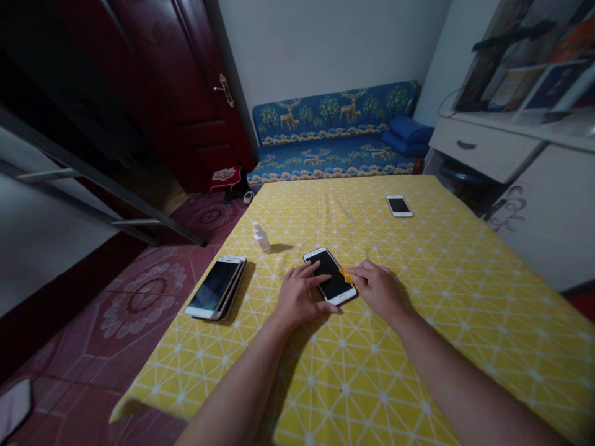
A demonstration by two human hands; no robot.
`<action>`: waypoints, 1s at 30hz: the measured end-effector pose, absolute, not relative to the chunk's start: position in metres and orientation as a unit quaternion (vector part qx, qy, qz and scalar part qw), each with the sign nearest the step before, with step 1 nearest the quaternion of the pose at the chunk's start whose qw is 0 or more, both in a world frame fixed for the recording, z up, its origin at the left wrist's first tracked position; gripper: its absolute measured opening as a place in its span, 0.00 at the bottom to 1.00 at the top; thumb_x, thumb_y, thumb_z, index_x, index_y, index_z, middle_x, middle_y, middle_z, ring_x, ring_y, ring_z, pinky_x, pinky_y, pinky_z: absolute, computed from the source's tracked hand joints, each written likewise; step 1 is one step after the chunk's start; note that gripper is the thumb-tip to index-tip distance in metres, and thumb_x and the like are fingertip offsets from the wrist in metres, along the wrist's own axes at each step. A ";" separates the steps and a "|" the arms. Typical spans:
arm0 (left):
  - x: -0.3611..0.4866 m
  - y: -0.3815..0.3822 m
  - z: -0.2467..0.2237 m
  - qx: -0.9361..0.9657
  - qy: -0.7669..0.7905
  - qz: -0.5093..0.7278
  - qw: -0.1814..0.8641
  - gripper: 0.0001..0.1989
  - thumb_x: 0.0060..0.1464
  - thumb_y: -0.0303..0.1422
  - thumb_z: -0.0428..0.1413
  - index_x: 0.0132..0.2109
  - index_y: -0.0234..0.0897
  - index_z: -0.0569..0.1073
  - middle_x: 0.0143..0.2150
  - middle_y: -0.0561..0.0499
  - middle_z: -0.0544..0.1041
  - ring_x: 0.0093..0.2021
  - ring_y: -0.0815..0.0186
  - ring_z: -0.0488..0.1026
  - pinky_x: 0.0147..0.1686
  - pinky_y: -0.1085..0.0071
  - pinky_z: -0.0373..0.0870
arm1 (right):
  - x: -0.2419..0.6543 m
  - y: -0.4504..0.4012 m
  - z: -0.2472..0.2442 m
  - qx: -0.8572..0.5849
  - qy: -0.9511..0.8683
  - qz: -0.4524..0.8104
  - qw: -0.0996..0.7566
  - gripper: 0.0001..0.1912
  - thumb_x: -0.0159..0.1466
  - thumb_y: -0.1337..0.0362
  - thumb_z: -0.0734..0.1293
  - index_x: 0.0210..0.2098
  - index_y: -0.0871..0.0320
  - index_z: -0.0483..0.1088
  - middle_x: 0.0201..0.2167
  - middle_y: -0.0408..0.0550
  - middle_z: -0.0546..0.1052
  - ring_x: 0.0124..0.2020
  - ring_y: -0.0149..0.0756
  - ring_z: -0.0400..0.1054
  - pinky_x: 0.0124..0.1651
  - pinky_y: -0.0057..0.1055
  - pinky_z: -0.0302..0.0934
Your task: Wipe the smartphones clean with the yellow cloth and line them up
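A white-framed smartphone with a dark screen lies face up on the yellow patterned tablecloth. My left hand rests over its left side, fingers spread on the screen and the thumb by the lower edge. Pinched in my right hand is a small orange cloth, which touches the phone's right edge. How far the cloth reaches under the fingers is hidden. Beyond my left hand a white spray bottle stands upright.
A stack of phones lies near the table's left edge. Another white phone sits toward the far right. Behind the table is a blue patterned sofa; a white cabinet stands to the right and a metal ladder at left.
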State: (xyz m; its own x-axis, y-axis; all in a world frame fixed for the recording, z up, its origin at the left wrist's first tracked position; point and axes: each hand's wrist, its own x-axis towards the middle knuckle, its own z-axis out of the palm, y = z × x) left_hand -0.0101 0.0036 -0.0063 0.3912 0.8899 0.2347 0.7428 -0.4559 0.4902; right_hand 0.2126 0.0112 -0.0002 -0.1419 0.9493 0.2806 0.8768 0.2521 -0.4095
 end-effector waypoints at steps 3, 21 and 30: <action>-0.012 0.005 -0.008 0.811 0.512 0.241 0.150 0.42 0.37 0.61 0.67 0.57 0.47 0.77 0.67 0.42 0.67 0.67 0.46 0.63 0.66 0.47 0.58 | 0.212 0.011 0.000 -0.599 -0.758 0.081 0.246 0.16 0.65 0.69 0.63 0.43 0.47 0.81 0.36 0.43 0.81 0.37 0.34 0.72 0.39 0.30 0.59; -0.029 0.017 -0.008 0.797 0.531 0.262 0.119 0.28 0.56 0.50 0.60 0.60 0.43 0.74 0.65 0.43 0.71 0.64 0.50 0.66 0.65 0.47 0.57 | 0.211 0.011 -0.002 -0.597 -0.759 0.091 0.244 0.12 0.65 0.63 0.66 0.45 0.48 0.80 0.39 0.45 0.81 0.38 0.36 0.73 0.41 0.31 0.61; -0.039 0.025 -0.011 0.821 0.522 0.178 0.148 0.26 0.62 0.31 0.55 0.66 0.47 0.66 0.73 0.46 0.57 0.74 0.52 0.50 0.68 0.37 0.42 | 0.211 0.011 -0.002 -0.608 -0.751 0.089 0.242 0.12 0.65 0.62 0.67 0.45 0.46 0.80 0.40 0.42 0.81 0.39 0.36 0.74 0.40 0.31 0.61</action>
